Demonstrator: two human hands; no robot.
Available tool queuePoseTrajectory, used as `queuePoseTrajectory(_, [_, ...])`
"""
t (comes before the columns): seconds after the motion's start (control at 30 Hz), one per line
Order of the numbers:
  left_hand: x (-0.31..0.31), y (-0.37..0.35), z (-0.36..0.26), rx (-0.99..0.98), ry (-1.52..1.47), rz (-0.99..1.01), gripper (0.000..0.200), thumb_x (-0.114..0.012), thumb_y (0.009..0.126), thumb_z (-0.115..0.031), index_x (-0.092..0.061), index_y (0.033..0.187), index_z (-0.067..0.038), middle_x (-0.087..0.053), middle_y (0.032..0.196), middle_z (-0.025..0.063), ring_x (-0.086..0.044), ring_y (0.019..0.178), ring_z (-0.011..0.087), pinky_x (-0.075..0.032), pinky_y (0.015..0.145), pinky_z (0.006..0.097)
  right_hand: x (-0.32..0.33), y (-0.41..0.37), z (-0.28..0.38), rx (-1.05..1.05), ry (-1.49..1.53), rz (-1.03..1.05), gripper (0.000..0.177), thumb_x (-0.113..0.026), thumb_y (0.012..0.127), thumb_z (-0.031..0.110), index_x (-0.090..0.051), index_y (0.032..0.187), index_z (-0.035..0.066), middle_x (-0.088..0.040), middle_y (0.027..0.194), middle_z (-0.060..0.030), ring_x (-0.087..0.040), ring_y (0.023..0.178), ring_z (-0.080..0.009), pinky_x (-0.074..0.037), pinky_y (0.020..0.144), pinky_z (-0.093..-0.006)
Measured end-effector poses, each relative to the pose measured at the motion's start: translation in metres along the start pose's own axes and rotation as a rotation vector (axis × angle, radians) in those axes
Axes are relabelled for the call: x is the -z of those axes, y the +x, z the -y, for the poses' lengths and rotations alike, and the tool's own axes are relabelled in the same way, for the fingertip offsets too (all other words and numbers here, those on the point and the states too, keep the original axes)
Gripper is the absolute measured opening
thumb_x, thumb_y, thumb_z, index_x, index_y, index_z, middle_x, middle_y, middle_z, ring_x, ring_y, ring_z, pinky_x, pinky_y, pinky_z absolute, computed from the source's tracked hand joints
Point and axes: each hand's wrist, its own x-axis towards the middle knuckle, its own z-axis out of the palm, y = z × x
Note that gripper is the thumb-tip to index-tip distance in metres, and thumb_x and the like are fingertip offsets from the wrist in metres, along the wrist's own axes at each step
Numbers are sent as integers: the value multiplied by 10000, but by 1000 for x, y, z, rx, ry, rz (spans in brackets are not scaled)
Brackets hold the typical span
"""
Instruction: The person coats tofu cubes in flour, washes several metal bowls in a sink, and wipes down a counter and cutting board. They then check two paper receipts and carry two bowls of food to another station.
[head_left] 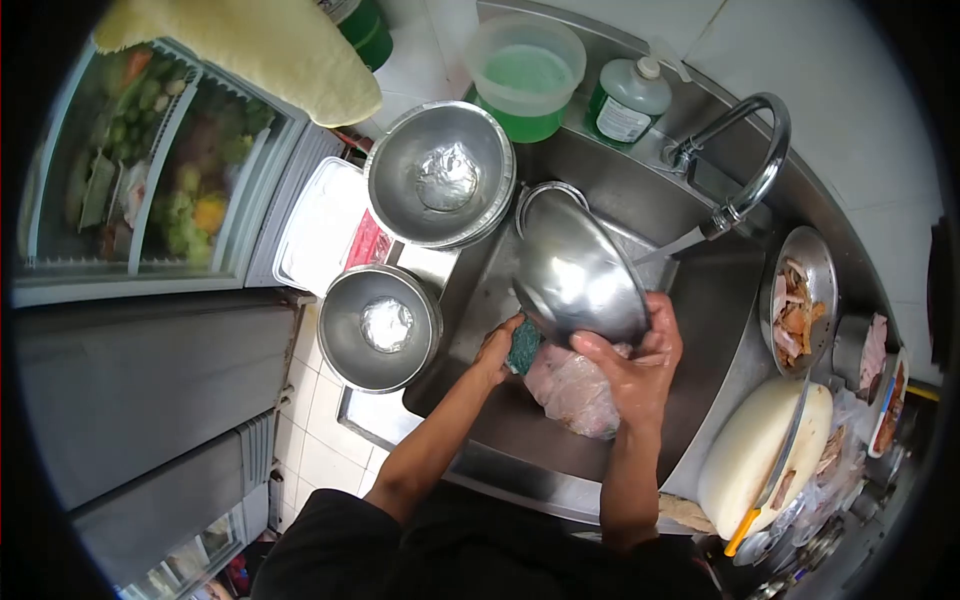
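a: main item?
b: a metal bowl (585,270), over the sink (705,330), tilted with its outer side toward the camera.

a: right hand (640,365)?
b: gripping the bowl at its near right rim, thumb spread from fingers.

a: left hand (498,345)?
b: closed around a green scrubbing pad (525,347), at the bowl's lower left edge. cannot tell whether pad and metal touch.

a: below the bowl?
b: a pale pink lump (575,390) in the sink, between the two forearms; surface glossy, contents unclear.

a: water?
b: the curved tap (778,130) points down beyond the bowl; a pale stream leaves its mouth toward the bowl.

a: any writing?
b: the pump bottle (627,103) behind the sink has a white label with rows of dark print, too small to read. beside it, a clear tub (527,75) of green liquid.

a: left side?
b: two more round metal bowls, one farther back (440,175) and one nearer (380,328); past them, a glass-door fridge (150,160) with produce.

a: right side?
b: a metal dish (798,300) of scraps, then a knife with an orange handle (741,533) lying over a thick pale block (750,440).
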Motion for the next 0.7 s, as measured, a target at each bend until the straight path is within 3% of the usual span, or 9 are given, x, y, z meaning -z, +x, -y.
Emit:
queuePoseTrajectory(0.07, [13, 1, 5, -28, 109, -19, 375, -555, 844, -405, -569, 1058, -97, -605, 914, 38, -601, 776, 146, -507, 596, 310, -31, 10, -2, 248, -172, 142, 326, -749, 670, 43, -555, 931, 51, -590, 849, -36, -569, 829, -159, -429, 829, -324])
queuePoseTrajectory(0.13, [47, 31, 31, -161, 103, 180, 461, -557, 833, -438, -516, 1157, -113, -586, 994, 25, -577, 847, 124, -461, 565, 269, -57, 37, -2, 621, -612, 334, 260, -712, 699, 108, -575, 917, 74, -597, 893, -60, -571, 856, -211, -407, 870, -372])
queuePoseTrajectory(0.2, [40, 20, 24, -118, 300, -4, 545, -566, 817, -477, -471, 1213, -115, -575, 1018, 13, -558, 879, 109, -424, 567, 235, -83, 57, -30, 795, -739, 362, 272, -686, 713, 175, -582, 943, 74, -589, 913, -84, -550, 907, -254, -392, 878, -416])
queuePoseTrajectory(0.33, [55, 9, 6, -123, 219, 12, 342, -581, 850, -370, -556, 1086, -123, -613, 951, 13, -602, 805, 117, -509, 674, 287, -76, 57, -56, 848, -686, 226, 255, -671, 727, 149, -588, 958, 80, -582, 954, -85, -527, 946, -252, -394, 861, -422])
queuePoseTrajectory(0.47, [65, 5, -13, -90, 110, -12, 311, -589, 843, -347, -573, 1058, -123, -618, 933, 4, -609, 780, 123, -500, 665, 291, -17, 52, -189, 208, -449, -255, 337, -646, 751, 209, -578, 1054, 79, -535, 1101, -132, -476, 1047, -312, -369, 915, -463])
queuePoseTrajectory(0.53, [52, -4, -22, -114, 88, -33, 309, -585, 847, -333, -569, 1067, -117, -618, 932, 8, -610, 805, 136, -503, 687, 299, 16, 59, -255, -80, -834, -229, 337, -635, 754, 222, -584, 1035, 42, -547, 1095, -173, -491, 1065, -336, -399, 913, -433])
queuePoseTrajectory(0.6, [54, -2, -23, -100, 59, 9, 397, -623, 813, -376, -571, 1086, -93, -605, 950, 12, -586, 848, 122, -472, 713, 275, 50, 50, -346, 53, -1465, -166, 328, -634, 736, 215, -593, 994, 17, -572, 1073, -187, -538, 1025, -346, -445, 868, -402])
queuePoseTrajectory(0.63, [53, -3, -24, -98, 70, -5, 397, -623, 813, -376, -571, 1086, -93, -605, 950, 12, -586, 848, 122, -472, 713, 275, 67, 49, -366, 40, -1451, -165, 328, -634, 736, 215, -593, 994, 17, -572, 1073, -187, -538, 1025, -346, -445, 868, -402])
queuePoseTrajectory(0.7, [49, -6, -25, -72, 87, -7, 375, -613, 828, -345, -567, 1094, -84, -611, 958, 16, -592, 849, 125, -476, 723, 279, 86, 55, -387, -321, -1517, 449, 390, -649, 729, 265, -597, 1013, 3, -605, 1015, -191, -573, 983, -338, -472, 831, -399])
